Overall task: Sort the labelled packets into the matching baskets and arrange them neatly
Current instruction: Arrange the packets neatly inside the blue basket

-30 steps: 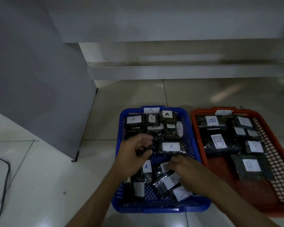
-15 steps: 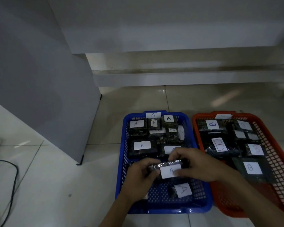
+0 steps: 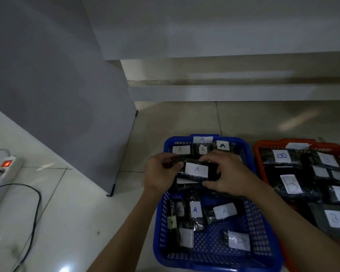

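Since half a second ago both hands have carried the A packet (image 3: 196,169) up and away from me, from over the near half of the blue basket (image 3: 249,154) to over its middle, and the view has shifted so a power strip now shows far off to the left. I see my left hand (image 3: 159,178) pinching the packet's left end, thumb on top and fingers curled under it, while my right hand (image 3: 227,173) clamps the right end, fingers hooked over the top edge and thumb tucked below. The hands sit close together with only the white label, marked A, showing between them, and the packet is held roughly level above the blue basket. Just under it I can make out another packet's white label edge, but not its letter. Beyond my hands, along the basket's far wall, a row of A packets (image 3: 181,149) lies flat, with an A tag on the rim behind them. Nearer to me than my hands, loose A packets (image 3: 195,210) lie scattered at odd angles on the mesh floor. To the right of my right hand stands the orange basket (image 3: 260,163), just beside the blue one, holding B packets (image 3: 290,184) laid flat. Well off to the left of my left hand, on the tiled floor (image 3: 77,213), lies the power strip (image 3: 3,170) with a lit red switch and a black cable (image 3: 35,209) curling toward me, and a grey panel (image 3: 57,85) stands between it and the baskets.
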{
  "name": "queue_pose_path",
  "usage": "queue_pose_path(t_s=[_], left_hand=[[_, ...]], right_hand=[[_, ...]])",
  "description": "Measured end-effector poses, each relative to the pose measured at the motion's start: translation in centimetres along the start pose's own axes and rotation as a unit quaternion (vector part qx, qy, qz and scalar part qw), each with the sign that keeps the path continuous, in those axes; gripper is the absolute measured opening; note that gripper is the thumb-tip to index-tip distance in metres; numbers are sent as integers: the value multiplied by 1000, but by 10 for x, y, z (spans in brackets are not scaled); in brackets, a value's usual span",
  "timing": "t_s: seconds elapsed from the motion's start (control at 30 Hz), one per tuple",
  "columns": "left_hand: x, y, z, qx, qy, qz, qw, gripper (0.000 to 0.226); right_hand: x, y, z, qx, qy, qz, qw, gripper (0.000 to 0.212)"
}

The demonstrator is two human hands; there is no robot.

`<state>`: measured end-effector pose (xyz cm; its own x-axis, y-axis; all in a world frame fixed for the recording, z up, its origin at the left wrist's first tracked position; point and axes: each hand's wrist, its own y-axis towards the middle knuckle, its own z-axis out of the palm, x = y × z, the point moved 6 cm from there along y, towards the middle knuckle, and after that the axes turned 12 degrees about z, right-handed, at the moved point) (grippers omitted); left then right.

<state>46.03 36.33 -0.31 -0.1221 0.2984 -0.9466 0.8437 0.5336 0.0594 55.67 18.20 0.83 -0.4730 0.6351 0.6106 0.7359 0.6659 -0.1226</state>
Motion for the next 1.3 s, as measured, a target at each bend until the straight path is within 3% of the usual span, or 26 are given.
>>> queue_pose_path(t_s=[0.13, 0.37, 0.5, 0.57, 0.67, 0.7, 0.77, 0.83, 0.9, 1.13, 1.3], left_hand=[[3, 9, -10, -44, 151, 57, 986, 40], [20, 13, -7, -23, 142, 28, 989, 48], [19, 18, -7, -18, 142, 26, 989, 43], [17, 16, -7, -21, 153, 26, 988, 42], [3, 12, -5, -42, 216, 93, 971, 42], [-4, 9, 1, -32, 228, 138, 963, 43], [-14, 6, 22, 63, 232, 204, 949, 48], [-16, 4, 44, 182, 242, 224, 926, 54], [-15, 6, 56, 240, 260, 222, 909, 54], [-8, 23, 56, 299, 259, 224, 891, 58], [-8, 25, 54, 305, 250, 247, 885, 61]], right_hand=[[-2, 10, 7, -3, -31, -7, 1000, 47], [-6, 10, 17, -10, -49, 4, 999, 50], [-9, -19, -14, -69, -26, -3, 997, 25], [-7, -47, -2, 6, -112, -4, 994, 20], [-20, -82, 44, 117, -283, 6, 952, 44], [-27, -87, 52, 116, -300, 12, 947, 50], [-34, -89, 53, 92, -303, 41, 948, 51], [-32, -88, 47, 83, -311, 61, 945, 44], [-32, -87, 47, 84, -308, 65, 945, 42], [-26, -94, 26, 92, -184, 48, 977, 29], [-40, -62, -41, -34, -98, 74, 992, 34]])
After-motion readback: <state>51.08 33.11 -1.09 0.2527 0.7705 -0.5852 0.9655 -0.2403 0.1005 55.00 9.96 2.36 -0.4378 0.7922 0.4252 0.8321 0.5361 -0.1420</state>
